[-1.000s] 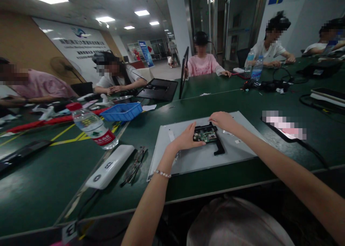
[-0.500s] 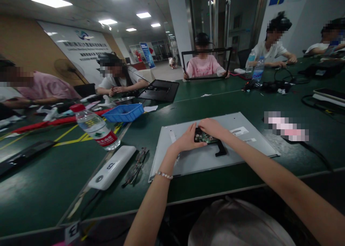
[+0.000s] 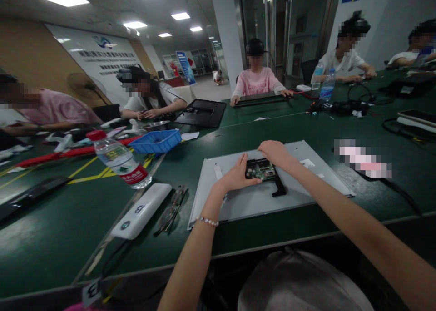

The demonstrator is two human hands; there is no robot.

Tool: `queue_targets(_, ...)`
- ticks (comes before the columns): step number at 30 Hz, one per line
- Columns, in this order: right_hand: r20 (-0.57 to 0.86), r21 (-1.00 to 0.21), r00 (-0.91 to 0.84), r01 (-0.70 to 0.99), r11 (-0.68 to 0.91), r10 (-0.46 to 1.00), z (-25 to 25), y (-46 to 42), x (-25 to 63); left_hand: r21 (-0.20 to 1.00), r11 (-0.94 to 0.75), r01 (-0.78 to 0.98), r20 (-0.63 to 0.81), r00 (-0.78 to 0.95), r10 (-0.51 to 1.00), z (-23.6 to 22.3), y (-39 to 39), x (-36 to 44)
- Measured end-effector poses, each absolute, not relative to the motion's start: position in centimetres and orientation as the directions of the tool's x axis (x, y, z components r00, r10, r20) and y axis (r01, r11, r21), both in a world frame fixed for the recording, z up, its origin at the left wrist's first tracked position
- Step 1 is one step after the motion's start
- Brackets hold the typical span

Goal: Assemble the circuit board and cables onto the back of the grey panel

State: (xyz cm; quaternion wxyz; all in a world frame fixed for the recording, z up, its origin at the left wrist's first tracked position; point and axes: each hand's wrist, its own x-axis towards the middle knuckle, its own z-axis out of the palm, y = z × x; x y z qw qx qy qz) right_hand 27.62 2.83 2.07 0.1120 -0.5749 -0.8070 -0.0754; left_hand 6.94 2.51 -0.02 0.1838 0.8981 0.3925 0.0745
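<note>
A green circuit board (image 3: 261,169) sits in a black plastic bracket (image 3: 279,187) with a hooked arm at its lower right. Both lie on a flat silver-grey panel (image 3: 235,206), probably the back of a display. My left hand (image 3: 235,175) grips the bracket's left side, thumb along the near edge and fingers at the far left corner. At the far right corner, my right hand (image 3: 275,154) has its fingers curled down on the bracket's edge; its fingertips are partly hidden.
Left of the panel lie glasses (image 3: 172,209), a white power bank (image 3: 143,211) and a tilted water bottle (image 3: 122,161). Behind are a blue tray (image 3: 157,141) and a black casing (image 3: 200,113). A blurred-out object (image 3: 363,159) lies at right. Several people sit around the green table (image 3: 238,245).
My right hand has shifted slightly right and away, uncovering more of the board. My left hand stays in place. The person opposite has lowered a black frame to the table.
</note>
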Motion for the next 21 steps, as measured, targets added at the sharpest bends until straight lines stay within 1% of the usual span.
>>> queue_targets(3,0.195,0.047,-0.269,0.963,0.265,0.943,2.2,2.7,29.8,0.398,-0.612,0.683,-0.027,0.676,0.737,0.3,2.4,6.9)
queue_targets(5,0.127,0.061,-0.272,0.962,0.266,0.954,2.0,2.4,31.1,0.405,-0.607,0.683,-0.032,0.675,0.737,0.5,2.3,6.9)
queue_targets(8,0.079,0.018,-0.314,0.949,0.313,0.946,1.4,1.6,32.6,0.414,-0.607,0.679,-0.031,0.676,0.736,0.7,2.2,6.8)
queue_targets(12,0.104,-0.094,-0.349,0.929,0.359,0.931,1.0,0.9,33.8,0.416,-0.625,0.661,-0.008,0.69,0.724,0.7,2.3,6.6)
queue_targets(14,0.127,-0.128,-0.366,0.915,0.382,0.922,0.8,1.0,34.2,0.419,-0.63,0.654,-0.004,0.695,0.719,0.8,2.2,6.4)
queue_targets(17,0.175,-0.136,-0.413,0.889,0.437,0.894,0.5,1.4,34.7,0.424,-0.619,0.661,-0.011,0.687,0.726,1.1,2.2,6.2)
queue_targets(21,0.212,-0.104,-0.454,0.87,0.482,0.866,0.0,2.0,34.9,0.431,-0.609,0.666,-0.031,0.685,0.728,1.3,2.4,6.0)
